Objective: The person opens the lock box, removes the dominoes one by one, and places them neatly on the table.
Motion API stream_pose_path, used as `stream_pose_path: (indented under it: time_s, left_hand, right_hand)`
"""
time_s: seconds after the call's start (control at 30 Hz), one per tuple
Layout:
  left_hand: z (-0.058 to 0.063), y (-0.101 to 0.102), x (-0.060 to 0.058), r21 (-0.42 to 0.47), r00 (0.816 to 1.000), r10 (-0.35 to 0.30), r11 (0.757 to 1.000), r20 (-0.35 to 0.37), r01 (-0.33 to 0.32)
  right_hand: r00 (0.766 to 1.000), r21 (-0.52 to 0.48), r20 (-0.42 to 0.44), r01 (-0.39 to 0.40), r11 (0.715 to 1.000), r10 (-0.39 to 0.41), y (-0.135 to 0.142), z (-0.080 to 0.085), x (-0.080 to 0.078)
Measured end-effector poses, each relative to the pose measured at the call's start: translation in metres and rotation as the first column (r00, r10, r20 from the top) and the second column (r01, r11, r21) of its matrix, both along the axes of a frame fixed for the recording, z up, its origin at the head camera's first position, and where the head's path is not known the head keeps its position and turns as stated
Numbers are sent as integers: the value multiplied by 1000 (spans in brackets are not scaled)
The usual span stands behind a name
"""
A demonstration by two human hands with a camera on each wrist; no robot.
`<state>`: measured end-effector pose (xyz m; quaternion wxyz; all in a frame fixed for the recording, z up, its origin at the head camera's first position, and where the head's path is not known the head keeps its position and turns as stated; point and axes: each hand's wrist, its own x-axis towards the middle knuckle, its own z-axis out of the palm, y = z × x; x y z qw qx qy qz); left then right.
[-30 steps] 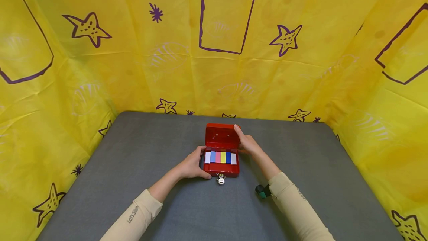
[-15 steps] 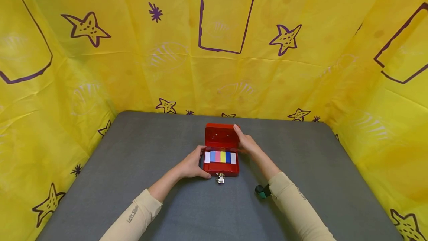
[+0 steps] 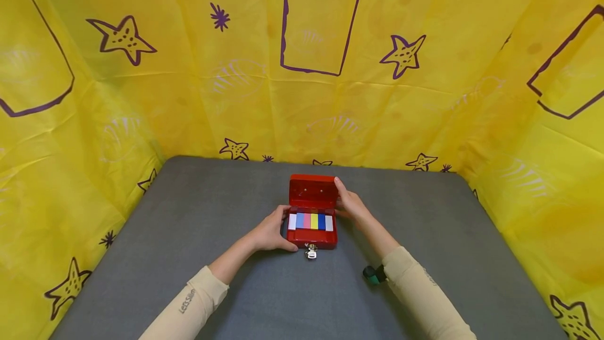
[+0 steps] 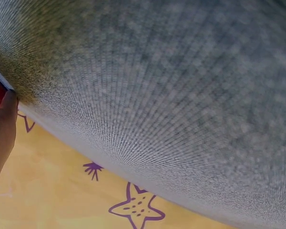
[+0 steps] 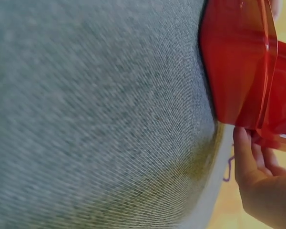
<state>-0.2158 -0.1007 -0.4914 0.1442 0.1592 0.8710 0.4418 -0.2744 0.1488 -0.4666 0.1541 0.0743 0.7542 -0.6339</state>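
Note:
A small red cash box (image 3: 312,239) stands on the grey table with its lid (image 3: 306,191) raised. Inside, coloured blocks (image 3: 311,221) lie in a row: white, light blue, pink, yellow, dark blue and white. A key (image 3: 311,254) hangs from the lock at the front. My left hand (image 3: 271,232) grips the box's left side, thumb at the front corner and fingers toward the back. My right hand (image 3: 350,204) is at the lid's right edge, thumb up along it. In the right wrist view, its fingers (image 5: 243,155) reach straight to the box near the hinge.
The grey table (image 3: 226,193) extends around the box on all sides. A yellow cloth (image 3: 198,109) with purple drawings encloses its back and both sides. A dark strap with a green part (image 3: 373,275) sits at the right wrist.
My right hand has shifted slightly to the right, its thumb sliding from the lid's inner face to its edge. The left hand, box and blocks have stayed in place.

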Motion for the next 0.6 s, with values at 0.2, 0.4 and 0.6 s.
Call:
stream_pose_path:
  time_s: [0.2, 0.4, 0.6]
  left_hand:
    - [0, 0, 1, 5, 1000, -2, 1000, -11, 2]
    - [0, 1, 1, 4, 1000, -2, 1000, -22, 2]
    - [-2, 0, -2, -11, 1000, -4, 1000, -20, 4]
  right_hand:
    - [997, -47, -3, 80, 996, -81, 1, -4, 5]
    - [971, -191, -47, 223, 956, -236, 8, -8, 10]
    - [953, -255, -125, 238, 937, -276, 10, -10, 18]
